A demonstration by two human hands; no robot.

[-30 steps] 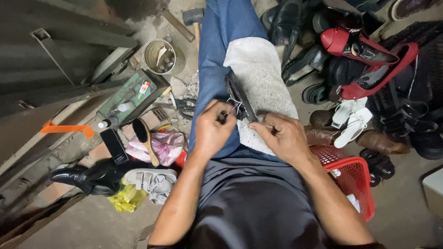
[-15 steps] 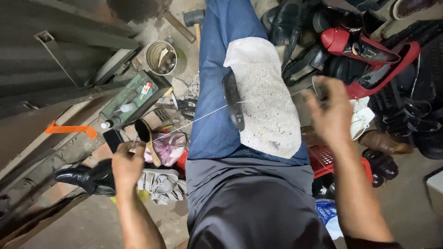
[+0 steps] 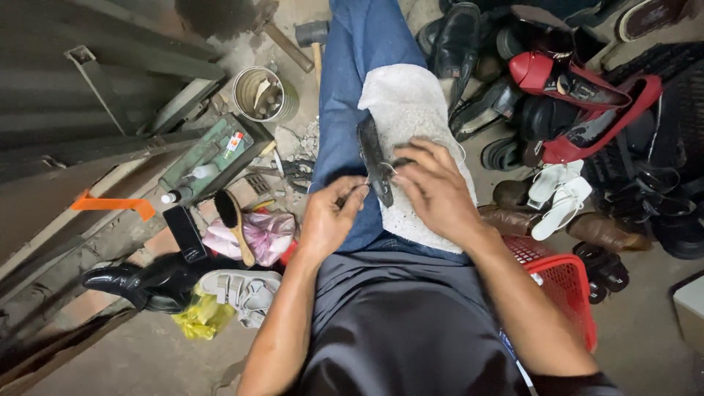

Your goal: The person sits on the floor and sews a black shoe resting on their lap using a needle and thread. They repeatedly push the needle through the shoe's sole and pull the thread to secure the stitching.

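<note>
Both hands work over the white cloth [image 3: 411, 110] padding my thigh: left hand [image 3: 330, 220] fingers pinching a needle, right hand [image 3: 433, 187] fingers pressing the black strap [image 3: 372, 158] steady.

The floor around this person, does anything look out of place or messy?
Yes. Shoes lie heaped at the right, some tipped over, and a white sandal rests on a crumpled yellow bag at the left.
</note>
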